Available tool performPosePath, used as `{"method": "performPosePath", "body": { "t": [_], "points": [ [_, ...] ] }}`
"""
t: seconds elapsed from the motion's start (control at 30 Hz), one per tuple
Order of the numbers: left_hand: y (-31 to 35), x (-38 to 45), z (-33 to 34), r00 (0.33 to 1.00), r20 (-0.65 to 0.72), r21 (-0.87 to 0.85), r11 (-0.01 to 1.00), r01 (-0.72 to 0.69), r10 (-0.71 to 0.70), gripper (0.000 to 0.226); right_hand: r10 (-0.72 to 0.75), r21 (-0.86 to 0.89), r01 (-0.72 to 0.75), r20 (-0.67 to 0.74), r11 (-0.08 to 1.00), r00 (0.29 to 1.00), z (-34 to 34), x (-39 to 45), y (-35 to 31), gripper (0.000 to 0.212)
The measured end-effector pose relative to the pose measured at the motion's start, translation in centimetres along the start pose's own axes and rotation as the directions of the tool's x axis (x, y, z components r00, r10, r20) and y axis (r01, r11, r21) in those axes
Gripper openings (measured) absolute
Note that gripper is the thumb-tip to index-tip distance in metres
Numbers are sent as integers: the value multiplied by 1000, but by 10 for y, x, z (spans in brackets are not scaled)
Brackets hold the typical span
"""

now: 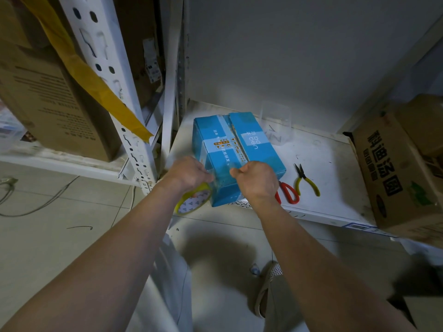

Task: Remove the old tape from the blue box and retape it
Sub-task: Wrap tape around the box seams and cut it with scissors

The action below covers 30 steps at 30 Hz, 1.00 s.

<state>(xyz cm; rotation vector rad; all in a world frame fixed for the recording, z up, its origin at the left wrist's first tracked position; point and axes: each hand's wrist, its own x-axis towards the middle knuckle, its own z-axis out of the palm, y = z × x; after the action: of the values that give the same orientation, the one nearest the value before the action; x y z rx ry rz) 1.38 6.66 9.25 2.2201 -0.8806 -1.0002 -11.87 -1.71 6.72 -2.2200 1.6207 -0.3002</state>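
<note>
Box (239, 154) on the shelf (335, 164); tape roll (191, 202) at its near left, scissors (288, 192) then pliers (305, 179) right

Both arms out; L hand (189, 172) & R hand (257, 179) fingers curled.

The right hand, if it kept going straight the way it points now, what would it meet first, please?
The right hand points up and away over the blue box, so it would most likely slide along the box's taped top seam first. Depth is unclear; it may already be touching.
</note>
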Motion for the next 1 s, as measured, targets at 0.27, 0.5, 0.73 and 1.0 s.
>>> {"method": "performPosePath", "body": {
  "t": [0.27,0.5,0.73,1.0],
  "points": [
    [2,0,-2,1000,17,-36,999,-12,13,16,-22,-35,22,-2,999,1000,1,0,-2,39],
    [0,2,0,999,18,-50,998,-27,28,24,-53,-113,54,15,992,998,-1,0,-6,42],
    [-6,6,2,996,88,-105,994,10,-1,18,-12,-110,12,-2,994,1000,-1,-8,-7,46],
    [-16,1,18,996,84,-158,987,28,-15,18,97,277,-102,32,955,995,-3,-6,20,61]
  ]
}}
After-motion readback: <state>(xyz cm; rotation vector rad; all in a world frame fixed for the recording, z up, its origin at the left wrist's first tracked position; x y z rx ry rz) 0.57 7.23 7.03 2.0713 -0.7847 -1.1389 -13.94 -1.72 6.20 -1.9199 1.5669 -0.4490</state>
